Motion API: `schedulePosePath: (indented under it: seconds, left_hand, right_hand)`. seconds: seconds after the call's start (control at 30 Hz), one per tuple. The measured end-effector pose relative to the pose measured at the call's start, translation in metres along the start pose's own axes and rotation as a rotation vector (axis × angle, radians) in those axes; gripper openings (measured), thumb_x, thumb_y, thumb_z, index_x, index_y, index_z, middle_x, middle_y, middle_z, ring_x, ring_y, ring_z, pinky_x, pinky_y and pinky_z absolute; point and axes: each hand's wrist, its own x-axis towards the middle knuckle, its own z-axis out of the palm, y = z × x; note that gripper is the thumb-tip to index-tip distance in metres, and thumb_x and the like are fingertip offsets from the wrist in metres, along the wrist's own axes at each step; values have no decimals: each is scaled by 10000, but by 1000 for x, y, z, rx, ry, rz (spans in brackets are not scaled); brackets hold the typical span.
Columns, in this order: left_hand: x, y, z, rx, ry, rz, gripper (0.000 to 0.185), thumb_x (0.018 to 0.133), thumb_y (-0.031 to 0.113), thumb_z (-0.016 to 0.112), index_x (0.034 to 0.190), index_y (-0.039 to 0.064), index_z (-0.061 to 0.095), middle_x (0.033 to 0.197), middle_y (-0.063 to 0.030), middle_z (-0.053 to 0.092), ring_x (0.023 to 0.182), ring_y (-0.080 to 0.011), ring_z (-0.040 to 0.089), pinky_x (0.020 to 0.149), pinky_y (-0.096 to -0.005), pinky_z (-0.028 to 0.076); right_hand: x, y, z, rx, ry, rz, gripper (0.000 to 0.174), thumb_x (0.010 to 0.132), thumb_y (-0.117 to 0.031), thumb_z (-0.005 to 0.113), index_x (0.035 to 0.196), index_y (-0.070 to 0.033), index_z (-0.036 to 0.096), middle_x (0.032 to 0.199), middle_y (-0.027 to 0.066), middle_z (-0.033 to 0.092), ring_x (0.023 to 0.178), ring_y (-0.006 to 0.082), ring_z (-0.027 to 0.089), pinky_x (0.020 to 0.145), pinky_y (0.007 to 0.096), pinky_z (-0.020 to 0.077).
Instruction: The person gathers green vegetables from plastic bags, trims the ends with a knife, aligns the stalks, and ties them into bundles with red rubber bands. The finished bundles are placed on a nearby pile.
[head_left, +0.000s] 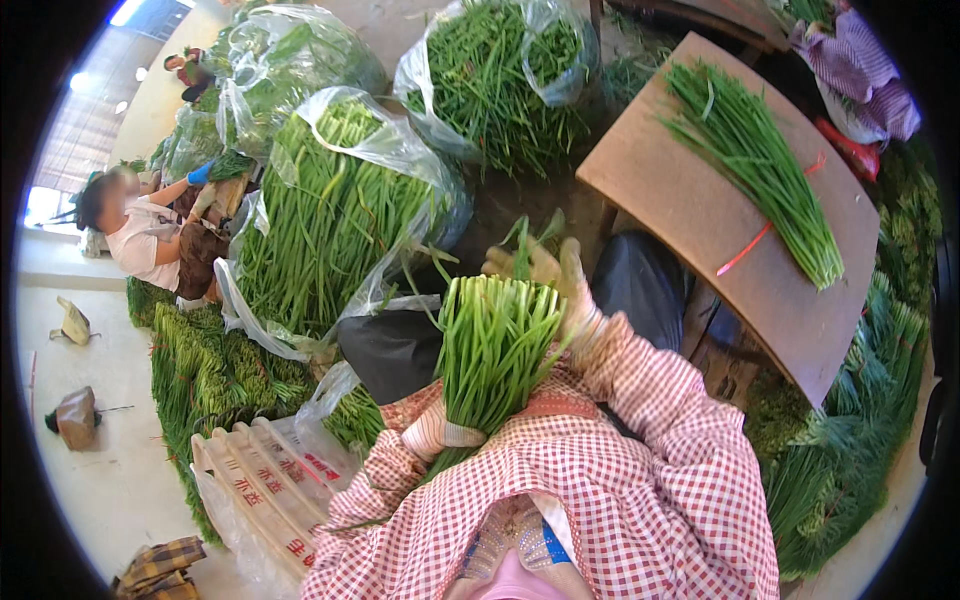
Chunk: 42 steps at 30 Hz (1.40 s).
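Note:
A thick bunch of long green stalks (491, 345), with pale cut ends upward, stands against my checked smock. Around its lower part my left hand (442, 435), in a light knit glove, is closed. Behind the cut ends is my right hand (551, 274), gloved too, fingers spread, with a few loose green leaves (523, 244) by its fingers; whether it grips them is unclear. On a brown board (630, 169) to the right lies another bunch of green stalks (757, 165), with a red tie (746, 247) under it.
Open plastic bags of green stalks (330, 217), (502, 82) stand ahead and to the left. Piled bundles (217, 367) lie left, more bundles (847, 442) right. Beside me at lower left is a pale slatted stool or crate (262, 480). A co-worker (150, 232) sits at far left.

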Motion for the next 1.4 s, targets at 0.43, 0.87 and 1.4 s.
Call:
schedulePosePath:
  seconds: [0.43, 0.87, 1.4]
  left_hand:
    - [-3, -7, 12, -422, 167, -128, 857, 724, 35, 816, 1493, 48, 437, 1435, -93, 557, 1327, -246, 510, 1151, -389, 371]
    - [18, -10, 19, -201, 218, -90, 818, 776, 144, 840, 1481, 39, 438, 1403, -83, 571, 1291, -222, 523, 1101, -371, 407]
    - [50, -64, 9, -93, 231, 71, 527, 787, 111, 752, 1278, 30, 577, 1253, -88, 661, 1143, -265, 601, 1021, -347, 472]
  right_hand:
    - [14, -147, 78, -1159, 471, -480, 191, 925, -261, 681, 967, -74, 678, 666, -31, 503, 562, 107, 465, 526, 298, 408]
    - [-10, -23, 3, -1853, 100, 170, 425, 902, -208, 584, 1285, -24, 607, 1123, 283, 670, 1071, 443, 633, 927, 442, 518]
    - [17, -78, 83, -2096, -221, 9, 449, 883, -247, 710, 1245, -14, 584, 1011, 185, 722, 951, 330, 706, 819, 375, 551]
